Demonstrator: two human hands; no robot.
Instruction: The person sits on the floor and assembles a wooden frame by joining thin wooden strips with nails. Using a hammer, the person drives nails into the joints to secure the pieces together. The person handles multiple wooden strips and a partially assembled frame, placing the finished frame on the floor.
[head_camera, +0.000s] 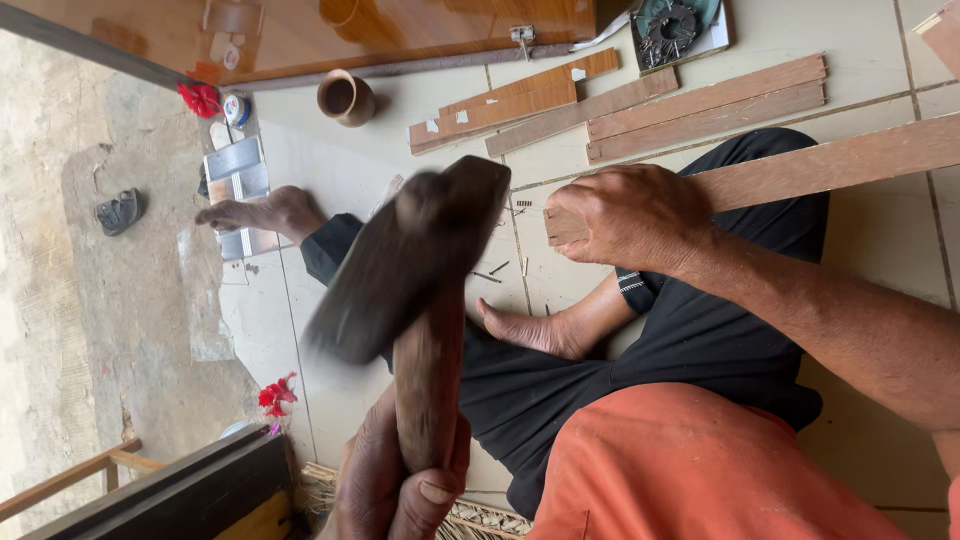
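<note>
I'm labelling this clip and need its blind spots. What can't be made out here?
Head view:
- Hammer: motion blur smears the shape of its head.
- Wood strip: the near end is covered by the right hand, and the far end is cut off by the right edge.
- Left hand: cut off by the bottom edge.
- Nails on the floor tiles: too small to count.

Hammer (415, 260): dark metal head, dull and blurred; brown wooden handle, worn smooth. Strip (830, 165): bare reddish wood, matt, visible grain. Planks (705, 108) on the far floor: same raw wood, some paper labels. Floor tiles (770, 45): pale ceramic, slight sheen. Cup (345, 97): brown clay, matt. Trousers (660, 350): black cloth. Door (400, 25): glossy varnished wood.
</note>
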